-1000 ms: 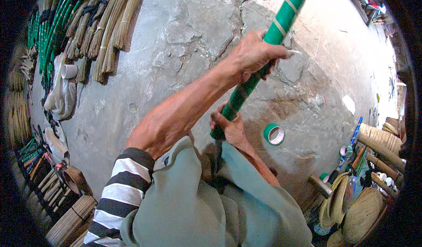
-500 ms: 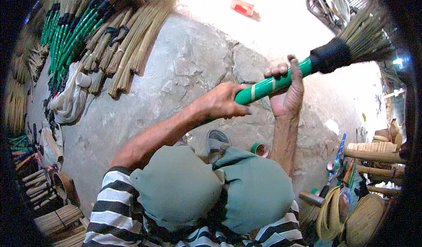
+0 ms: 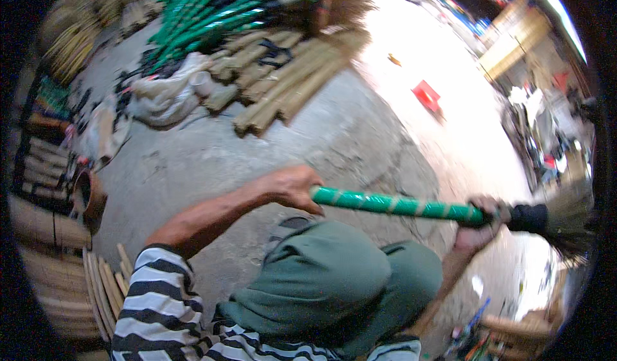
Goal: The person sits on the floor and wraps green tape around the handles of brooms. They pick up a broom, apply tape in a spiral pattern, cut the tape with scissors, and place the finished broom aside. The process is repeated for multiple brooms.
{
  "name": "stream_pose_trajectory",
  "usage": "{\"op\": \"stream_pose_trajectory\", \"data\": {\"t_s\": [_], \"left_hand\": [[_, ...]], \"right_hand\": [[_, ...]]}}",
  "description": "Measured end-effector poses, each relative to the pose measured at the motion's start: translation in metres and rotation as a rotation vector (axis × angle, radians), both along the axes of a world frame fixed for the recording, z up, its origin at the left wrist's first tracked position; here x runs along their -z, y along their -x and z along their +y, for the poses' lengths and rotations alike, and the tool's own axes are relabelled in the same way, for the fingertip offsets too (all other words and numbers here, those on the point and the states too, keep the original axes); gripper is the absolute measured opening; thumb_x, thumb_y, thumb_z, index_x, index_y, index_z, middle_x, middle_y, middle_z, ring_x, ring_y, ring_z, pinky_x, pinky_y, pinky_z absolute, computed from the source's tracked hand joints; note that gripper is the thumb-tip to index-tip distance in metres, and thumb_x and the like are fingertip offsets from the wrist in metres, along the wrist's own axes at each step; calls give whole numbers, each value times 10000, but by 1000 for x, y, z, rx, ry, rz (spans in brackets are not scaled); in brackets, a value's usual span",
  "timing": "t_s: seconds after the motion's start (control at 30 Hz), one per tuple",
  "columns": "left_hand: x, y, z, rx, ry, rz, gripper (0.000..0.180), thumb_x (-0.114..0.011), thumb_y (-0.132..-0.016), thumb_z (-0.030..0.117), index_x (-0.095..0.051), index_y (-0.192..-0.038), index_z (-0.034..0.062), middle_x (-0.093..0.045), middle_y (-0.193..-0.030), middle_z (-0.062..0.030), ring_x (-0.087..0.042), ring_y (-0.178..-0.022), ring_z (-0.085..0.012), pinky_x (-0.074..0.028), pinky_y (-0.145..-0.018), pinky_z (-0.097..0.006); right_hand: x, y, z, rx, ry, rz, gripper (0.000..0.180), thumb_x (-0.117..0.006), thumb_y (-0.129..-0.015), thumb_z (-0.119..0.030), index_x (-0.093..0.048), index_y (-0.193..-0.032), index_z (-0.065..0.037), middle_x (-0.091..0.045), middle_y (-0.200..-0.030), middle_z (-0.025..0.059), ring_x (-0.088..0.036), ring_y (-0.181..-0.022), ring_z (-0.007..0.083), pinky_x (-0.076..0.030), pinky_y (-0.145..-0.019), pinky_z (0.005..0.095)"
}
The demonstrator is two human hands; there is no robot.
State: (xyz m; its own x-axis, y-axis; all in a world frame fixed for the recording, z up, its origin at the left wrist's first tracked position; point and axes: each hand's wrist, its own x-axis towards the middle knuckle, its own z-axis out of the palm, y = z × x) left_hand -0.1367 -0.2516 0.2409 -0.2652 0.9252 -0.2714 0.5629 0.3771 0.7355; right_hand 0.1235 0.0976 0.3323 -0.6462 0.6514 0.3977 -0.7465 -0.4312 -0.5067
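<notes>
A broom with a shiny green handle (image 3: 395,205) lies crosswise in front of my knees, light bands winding round it. My left hand (image 3: 297,189) is closed round the handle's butt end. Close to the black binding (image 3: 528,218), my right hand (image 3: 482,221) grips the other end of the handle. Past the binding the grass bristles (image 3: 571,216) fan out at the right rim, partly lost in the dark edge. The picture is somewhat smeared by motion.
Finished green-handled brooms (image 3: 199,24) are heaped at the far left, beside bundles of dry grass (image 3: 302,97) and a white plastic bag (image 3: 168,97). A red object (image 3: 427,96) lies on the sunlit ground. Wooden sticks (image 3: 106,281) stand near my left elbow.
My view has turned to the left. The broom has swung from a slant to nearly level, and my right hand has slid along the handle up to the black binding.
</notes>
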Motion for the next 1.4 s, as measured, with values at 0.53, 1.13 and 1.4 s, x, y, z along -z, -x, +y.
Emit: {"op": "stream_pose_trajectory", "data": {"t_s": [0.53,1.13,1.4], "left_hand": [[-16,-70,18,-658,-815,-64,453,-827,-834,215,-598,-1206,98,-727,-948,-195,-754,-906,-379,-580,-790,-474],[53,-213,-329,-1836,-559,100,221,-730,-816,204,-582,-847,42,-565,-653,-33,-555,-523,-155,-443,-492,-348],[105,-310,-352,-2118,-292,-3,270,-731,-823,191,-582,-964,15,-555,-699,-51,-599,-543,-199,-495,-506,-367]], "right_hand": [[-207,124,-175,368,-1077,-316,430,-657,-1021,-205,-564,-1399,-22,-705,-1028,90,-684,-857,179,-575,-815,322],[-71,22,-147,-339,-1615,-1034,604,-746,-958,-353,-596,-1430,-8,-665,-1342,238,-651,-1251,373,-506,-1056,440],[-67,27,-154,-244,-1592,-1051,570,-756,-941,-320,-623,-1407,-21,-695,-1328,219,-686,-1215,344,-516,-1056,435]]}}
